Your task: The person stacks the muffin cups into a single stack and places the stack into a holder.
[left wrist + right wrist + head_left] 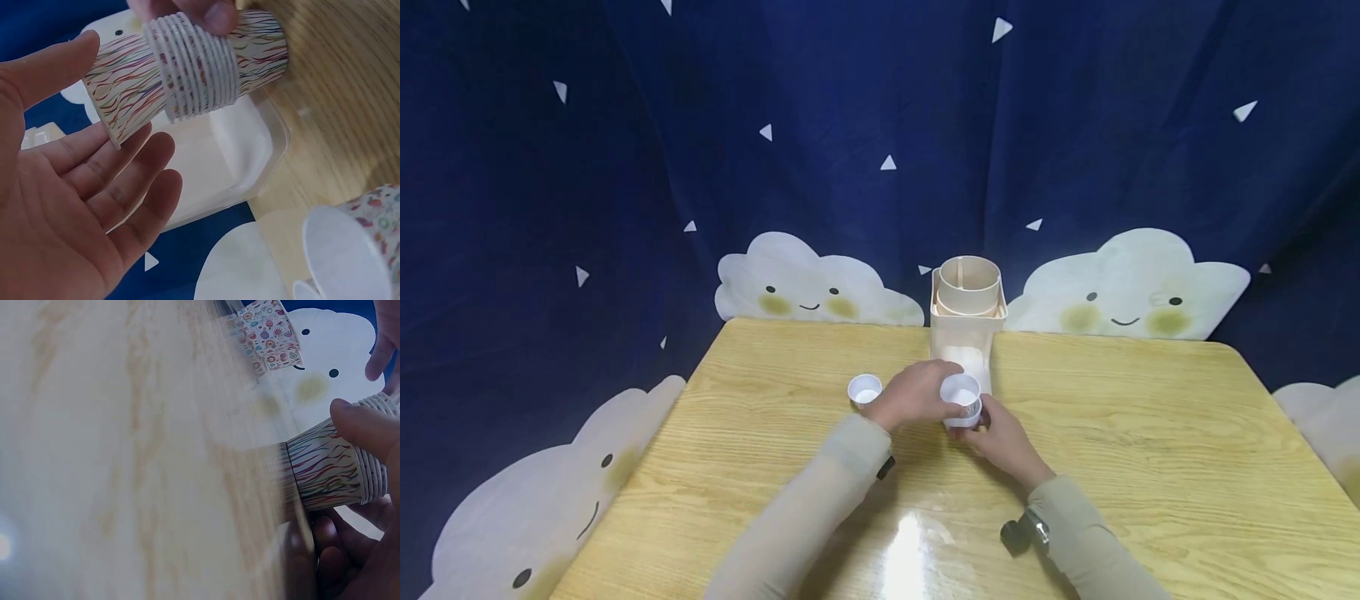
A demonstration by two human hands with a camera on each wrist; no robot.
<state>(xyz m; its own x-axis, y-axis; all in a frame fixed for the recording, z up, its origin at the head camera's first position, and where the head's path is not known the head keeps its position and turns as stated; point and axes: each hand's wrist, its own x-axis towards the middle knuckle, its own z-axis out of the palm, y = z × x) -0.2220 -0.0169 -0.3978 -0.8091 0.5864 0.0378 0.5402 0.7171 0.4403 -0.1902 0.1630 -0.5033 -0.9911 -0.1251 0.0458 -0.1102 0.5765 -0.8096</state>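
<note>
My right hand [1003, 442] grips a stack of nested paper cups [328, 465] around its lower part, over the table. Colourful wavy lines cover the lowest cup, and several white rims show in the middle of the stack. At the top, a striped paper cup [128, 84] sticks well out of the other rims, its white inside facing up in the head view. My left hand [917, 396] holds this cup near its rim between thumb and forefinger, the other fingers stretched out. Left of that hand stands another paper cup [865, 389], floral outside in the left wrist view.
Behind the hands rises a cream plastic stand [962, 333] with a round tube [970, 283] on top. Floral cups [269, 337] appear at the upper part of the right wrist view. The wooden table [1112, 433] ends at a dark blue curtain [850, 83] with clouds.
</note>
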